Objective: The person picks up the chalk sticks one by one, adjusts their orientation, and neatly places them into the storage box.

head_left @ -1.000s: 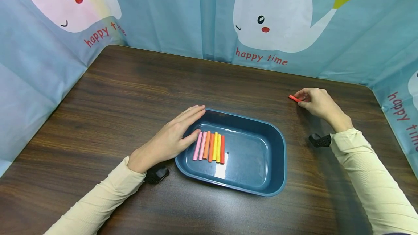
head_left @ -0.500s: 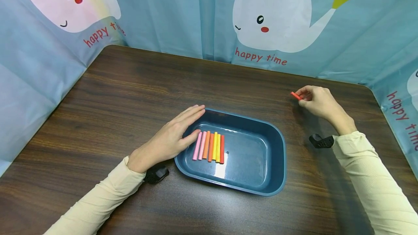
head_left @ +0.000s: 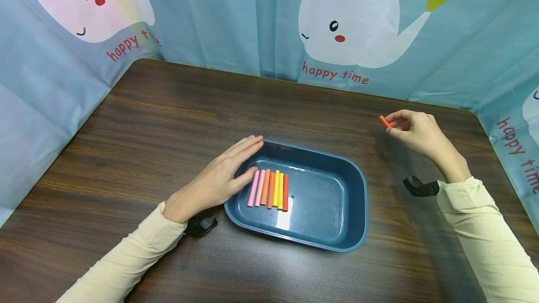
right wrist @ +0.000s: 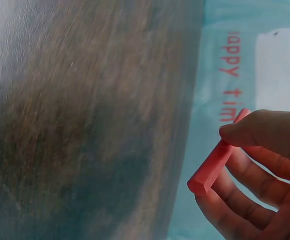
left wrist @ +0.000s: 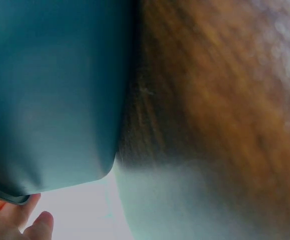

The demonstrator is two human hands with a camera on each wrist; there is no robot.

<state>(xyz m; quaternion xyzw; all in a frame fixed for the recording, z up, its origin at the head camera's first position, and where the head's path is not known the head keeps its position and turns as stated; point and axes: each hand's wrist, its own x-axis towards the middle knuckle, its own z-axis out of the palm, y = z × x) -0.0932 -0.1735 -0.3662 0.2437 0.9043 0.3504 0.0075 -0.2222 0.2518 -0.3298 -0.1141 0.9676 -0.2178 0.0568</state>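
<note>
My right hand (head_left: 421, 135) pinches a red chalk stick (right wrist: 211, 170) between thumb and fingers, over the table to the right of the blue tray. In the right wrist view the chalk slants, with its thicker-looking end toward the camera. My left hand (head_left: 214, 182) rests along the left rim of the tray (head_left: 322, 191), its fingers fairly straight and its thumb over the inside. Within the tray, several chalk sticks (head_left: 269, 191) in pink, orange, yellow and red lie side by side near the left end. The left wrist view shows the tray's outer wall (left wrist: 59, 100) and some fingers at its rim.
A dark wood table (head_left: 177, 102) bears the tray. Light blue curtains (head_left: 210, 22) printed with whales stand behind and beside it. Black wrist devices (head_left: 421, 187) sit under both cuffs.
My right hand has lifted the red chalk stick a little and drawn it slightly to the right, and the stick has tilted more steeply. The left hand and the tray have stayed in place.
</note>
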